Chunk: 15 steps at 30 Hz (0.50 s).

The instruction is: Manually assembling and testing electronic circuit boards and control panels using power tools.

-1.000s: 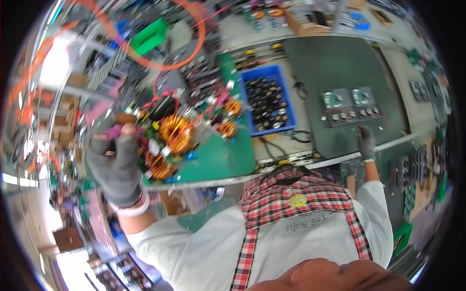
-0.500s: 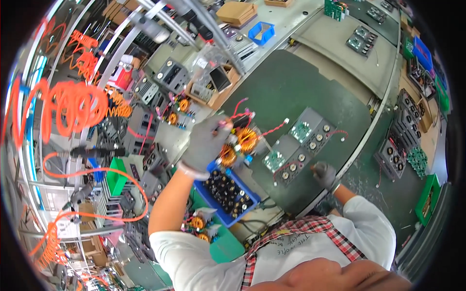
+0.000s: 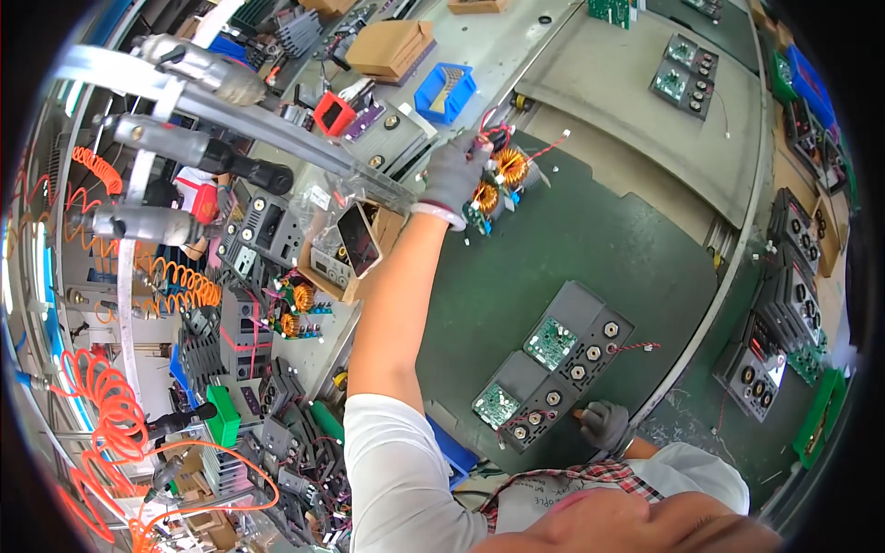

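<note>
My left hand (image 3: 454, 175), in a grey glove, reaches far over the green work surface. Its fingers are closed on a circuit board (image 3: 499, 195) that carries copper-wound coils (image 3: 510, 167) and has red wires with white plugs hanging off it. Low on the right, my gloved right hand (image 3: 608, 428) has its fingers curled together; whatever is in them, if anything, is hidden. Just left of it lie two dark panels side by side, the nearer panel (image 3: 532, 417) and the farther panel (image 3: 590, 318). Each bears a small green board, round metal fittings and a twisted red wire.
A blue bin (image 3: 444, 93) stands beyond my left hand, with a cardboard box (image 3: 392, 51) behind it. Beside my left forearm a phone (image 3: 358, 241) leans on a carton. Air tools (image 3: 198, 150) hang from the frame at left. More panels (image 3: 751, 369) line the right side.
My left hand has carried the coil board away from me, to the far side of the work surface. The view has shifted, so the two panels appear lower. My right hand stays beside them.
</note>
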Tool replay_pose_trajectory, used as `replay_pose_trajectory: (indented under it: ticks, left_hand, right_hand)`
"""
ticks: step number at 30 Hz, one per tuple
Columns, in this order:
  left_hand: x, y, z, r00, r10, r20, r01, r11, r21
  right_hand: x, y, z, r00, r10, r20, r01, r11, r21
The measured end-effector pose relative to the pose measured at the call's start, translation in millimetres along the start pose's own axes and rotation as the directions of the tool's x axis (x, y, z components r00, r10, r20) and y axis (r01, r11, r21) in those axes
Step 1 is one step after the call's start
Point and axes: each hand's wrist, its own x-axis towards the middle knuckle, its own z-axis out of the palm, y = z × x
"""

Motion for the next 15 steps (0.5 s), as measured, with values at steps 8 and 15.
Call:
replay_pose_trajectory:
  ticks: [8, 15]
  left_hand:
    - [3, -49, 1, 0.971, -0.165, 0.175, 0.204, 0.950, -0.237]
    - [-36, -86, 27, 0.801, -0.594, -0.073, 0.576, 0.798, -0.178]
  right_hand:
    - [10, 3, -10, 1.000, 0.012, -0.014, -0.012, 1.000, 0.017]
    - [8, 0, -12, 0.999, 0.032, -0.032, -0.030, 0.999, 0.044]
